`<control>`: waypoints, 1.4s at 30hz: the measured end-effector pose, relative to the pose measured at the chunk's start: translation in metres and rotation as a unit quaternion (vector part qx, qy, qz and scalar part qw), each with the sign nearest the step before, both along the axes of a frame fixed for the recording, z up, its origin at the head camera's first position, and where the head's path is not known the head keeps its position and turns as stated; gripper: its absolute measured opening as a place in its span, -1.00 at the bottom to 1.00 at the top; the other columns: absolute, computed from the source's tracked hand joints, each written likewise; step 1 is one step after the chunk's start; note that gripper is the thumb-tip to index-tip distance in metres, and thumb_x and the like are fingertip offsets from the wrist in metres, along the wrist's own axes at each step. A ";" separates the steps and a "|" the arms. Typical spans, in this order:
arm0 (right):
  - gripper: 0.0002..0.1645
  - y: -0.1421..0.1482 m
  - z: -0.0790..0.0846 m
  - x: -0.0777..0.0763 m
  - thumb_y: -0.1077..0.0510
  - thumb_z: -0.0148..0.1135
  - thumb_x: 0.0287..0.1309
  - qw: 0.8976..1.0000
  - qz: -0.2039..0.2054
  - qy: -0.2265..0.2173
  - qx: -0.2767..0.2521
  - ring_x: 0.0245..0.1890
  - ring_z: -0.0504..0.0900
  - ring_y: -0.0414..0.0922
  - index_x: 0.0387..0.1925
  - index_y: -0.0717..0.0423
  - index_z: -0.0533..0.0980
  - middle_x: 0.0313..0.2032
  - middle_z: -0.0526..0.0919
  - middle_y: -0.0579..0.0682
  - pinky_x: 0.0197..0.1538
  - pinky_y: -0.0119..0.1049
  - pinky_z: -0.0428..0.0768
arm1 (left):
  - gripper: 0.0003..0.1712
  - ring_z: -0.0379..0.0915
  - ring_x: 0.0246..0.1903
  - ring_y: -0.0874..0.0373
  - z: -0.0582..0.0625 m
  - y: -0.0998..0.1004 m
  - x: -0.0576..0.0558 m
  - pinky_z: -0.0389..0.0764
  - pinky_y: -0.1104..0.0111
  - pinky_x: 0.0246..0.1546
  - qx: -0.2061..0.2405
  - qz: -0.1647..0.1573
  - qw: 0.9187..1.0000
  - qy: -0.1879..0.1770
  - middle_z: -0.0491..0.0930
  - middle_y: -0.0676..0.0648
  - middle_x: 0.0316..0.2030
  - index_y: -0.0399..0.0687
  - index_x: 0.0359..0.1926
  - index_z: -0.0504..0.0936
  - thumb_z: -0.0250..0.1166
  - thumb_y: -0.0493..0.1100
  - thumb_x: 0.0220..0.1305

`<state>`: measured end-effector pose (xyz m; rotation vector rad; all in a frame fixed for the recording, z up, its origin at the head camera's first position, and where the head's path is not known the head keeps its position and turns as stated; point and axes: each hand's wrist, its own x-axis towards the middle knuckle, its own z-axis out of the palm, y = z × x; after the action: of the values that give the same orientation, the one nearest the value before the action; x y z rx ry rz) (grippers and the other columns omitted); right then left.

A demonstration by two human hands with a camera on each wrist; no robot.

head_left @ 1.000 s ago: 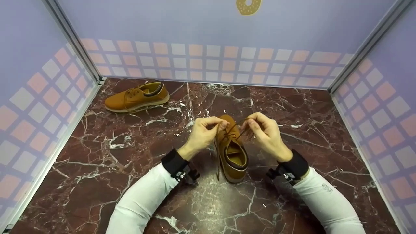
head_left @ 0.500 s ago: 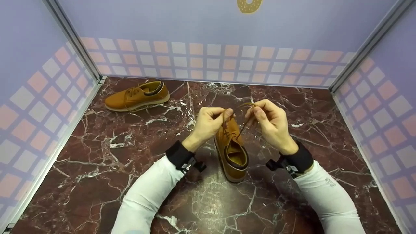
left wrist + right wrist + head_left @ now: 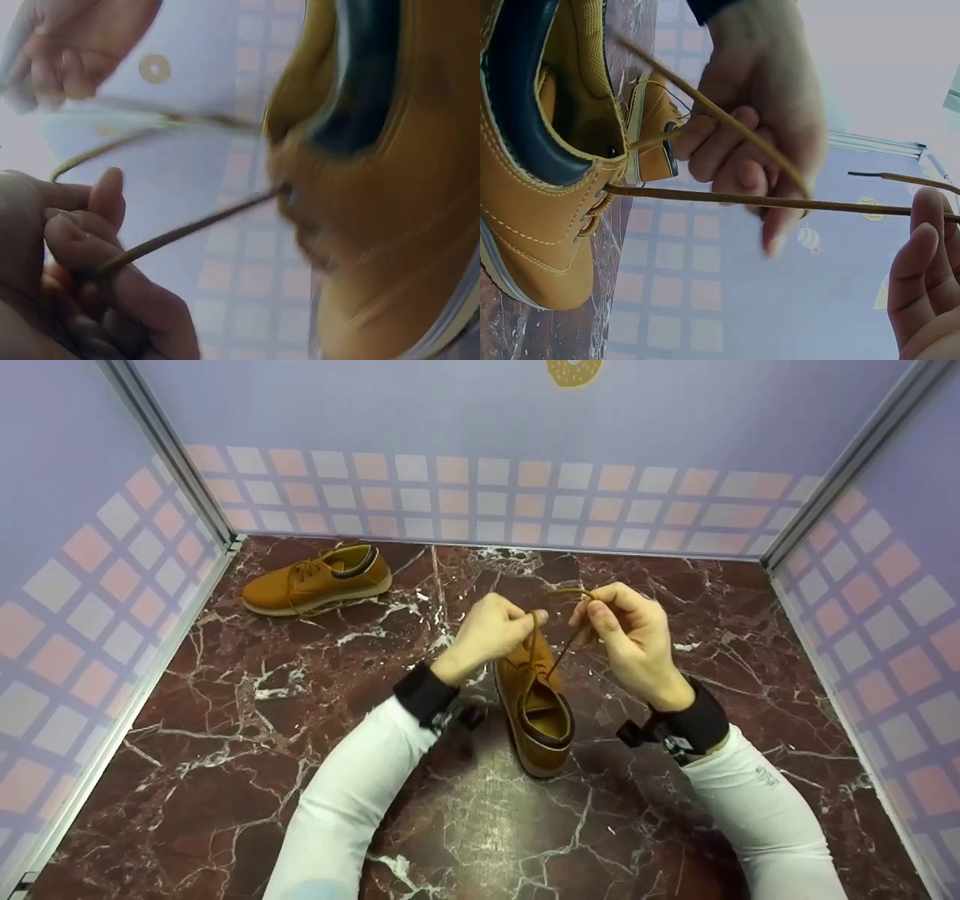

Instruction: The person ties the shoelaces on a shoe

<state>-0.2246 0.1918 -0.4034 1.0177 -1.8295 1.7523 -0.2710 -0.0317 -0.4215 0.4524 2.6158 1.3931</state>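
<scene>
A tan lace-up shoe [image 3: 546,754] stands on the table, its toe pointing away. Over its front, my left hand [image 3: 487,634] grips one shoelace [image 3: 682,88], which loops over the thumb in the right wrist view. On the other side my right hand [image 3: 637,645] pinches the second shoelace [image 3: 705,196] between thumb and fingers. That lace runs taut from the eyelets, and its dark tip [image 3: 864,174] sticks out past the fingers. Both hands are raised above the shoe, slightly apart. The shoe's toe is partly hidden behind the left hand in the head view.
A matching tan shoe [image 3: 274,591] with tied laces lies at the back left, toe to the left. The dark red marbled table [image 3: 300,750] is enclosed by lilac panels [image 3: 480,420] with a pink and white checked band. Both wrists carry black camera straps.
Both hands have risen away from the shoe. The left hand has shifted right and turned over, drawing its lace into a loop. The right hand has moved slightly right, still holding its lace.
</scene>
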 end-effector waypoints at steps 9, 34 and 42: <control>-0.59 0.000 -0.001 0.000 0.24 0.21 0.67 1.000 0.000 -0.005 0.002 -0.52 0.76 -0.24 -0.22 0.62 0.54 -0.31 0.84 -0.19 -0.42 -0.44 0.72 | -0.74 0.36 -0.60 0.22 0.014 0.005 -0.038 0.42 0.36 -0.56 -0.316 -0.151 0.929 -0.121 0.54 0.10 -0.52 0.13 -0.54 0.62 0.28 -0.07 0.33; -0.64 0.001 -0.001 0.002 0.31 0.20 0.63 1.000 0.007 -0.019 -0.015 -0.52 0.73 -0.32 -0.27 0.63 0.53 -0.36 0.83 -0.20 -0.43 -0.46 0.70 | -0.71 0.52 -0.61 0.27 0.023 0.016 -0.041 0.58 0.43 -0.54 -0.022 -0.073 0.989 -0.126 0.77 0.00 -0.43 -0.23 0.09 0.81 0.29 -0.14 0.62; -0.73 0.004 0.000 0.002 0.41 0.16 0.58 1.000 -0.003 -0.026 -0.011 -0.52 0.74 -0.30 -0.26 0.61 0.55 -0.36 0.83 -0.16 -0.42 -0.42 0.73 | -0.59 0.89 -0.16 -0.11 0.025 0.003 -0.028 0.85 0.23 -0.20 -0.172 -0.076 0.977 -0.106 0.91 -0.15 -0.24 -0.14 -0.11 0.87 0.56 0.14 0.44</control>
<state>-0.2222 0.1960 -0.4038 0.9655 -1.8380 1.8088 -0.2988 -0.0291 -0.3966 0.4190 2.5137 0.8665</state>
